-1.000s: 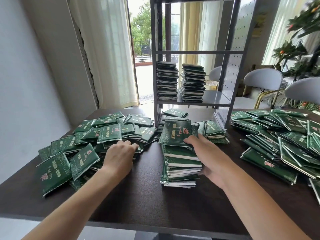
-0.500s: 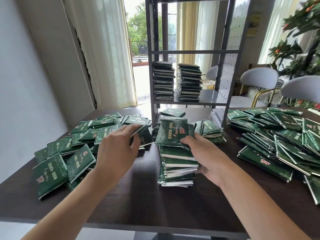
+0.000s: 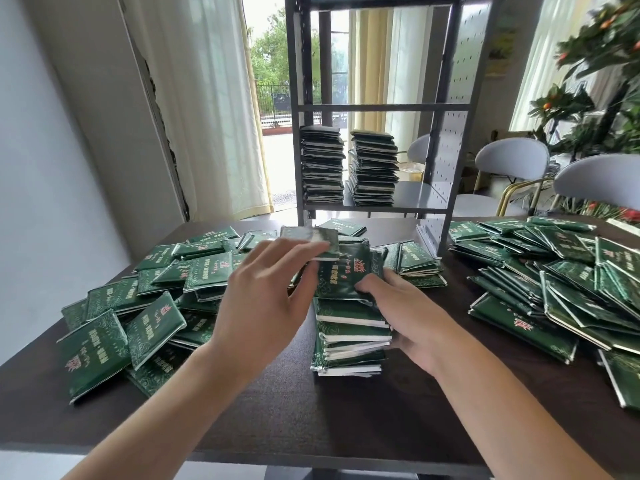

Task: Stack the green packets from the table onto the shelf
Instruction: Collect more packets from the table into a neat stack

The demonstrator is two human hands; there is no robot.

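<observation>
Head view: over the last second the left hand (image 3: pixel 266 296) went from resting knuckles-down on the left heap to lifting one glossy green foil packet (image 3: pixel 313 241) and carrying it across. That packet is now blurred, just above the top of the centre pile of green packets (image 3: pixel 349 327) on the dark brown surface (image 3: pixel 346 417), not yet released. I read this as batching: building a pile here before moving it to the grey metal shelf (image 3: pixel 412 199).

Left hand pose: palm toward the pile, fingers extended with the tips pinching the packet's near edge, thumb low.

Right hand (image 3: pixel 408 313) hasn't moved: fingers curled over the top packet's near corner, palm against the pile's right flank, steadying it.

The shelf holds two tall stacks of dark packets (image 3: pixel 322 164). Loose heaps remain on the left (image 3: pixel 145 306) and right (image 3: pixel 561 289) of the surface, so plenty is left.
</observation>
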